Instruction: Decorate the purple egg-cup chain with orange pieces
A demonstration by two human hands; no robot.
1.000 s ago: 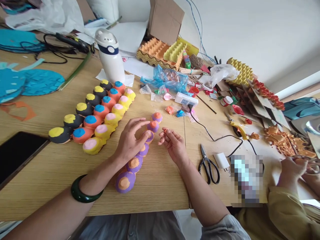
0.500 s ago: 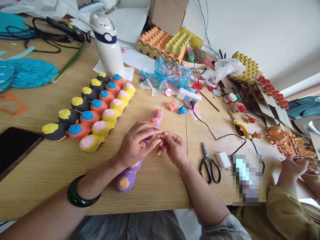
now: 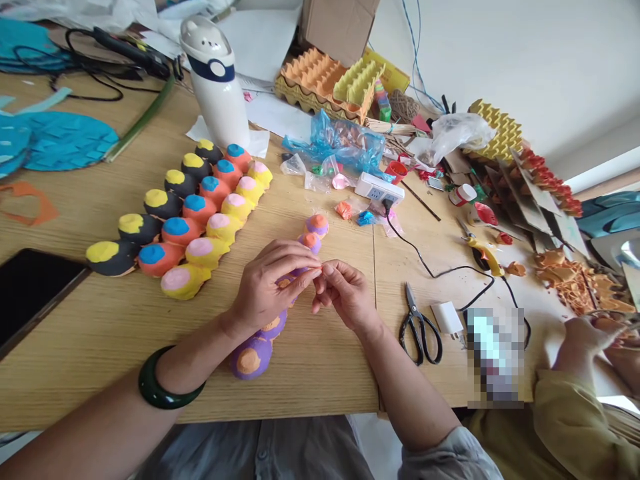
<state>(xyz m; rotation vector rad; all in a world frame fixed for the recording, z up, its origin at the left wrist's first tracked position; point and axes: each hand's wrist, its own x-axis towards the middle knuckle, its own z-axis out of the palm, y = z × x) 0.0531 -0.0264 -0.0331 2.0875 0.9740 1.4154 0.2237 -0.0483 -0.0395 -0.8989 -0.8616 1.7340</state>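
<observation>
Below hands (image 3: 273, 280) (image 3: 347, 293), purple strip (image 3: 274, 325) partly hidden; scissors (image 3: 414, 312) right, colourful cups (image 3: 200, 210) left.

On your worktop (image 3: 320, 390), a white bottle with a bear-faced lid (image 3: 220, 110) is standing upright, black-handled metal scissors (image 3: 413, 312) are lying just beside a white charger (image 3: 447, 318), and a black plug (image 3: 387, 204) is sitting in a white rectangular power strip (image 3: 373, 186).

One purple strip (image 3: 263, 347), six black cups (image 3: 156, 201), one flask (image 3: 217, 100).
</observation>
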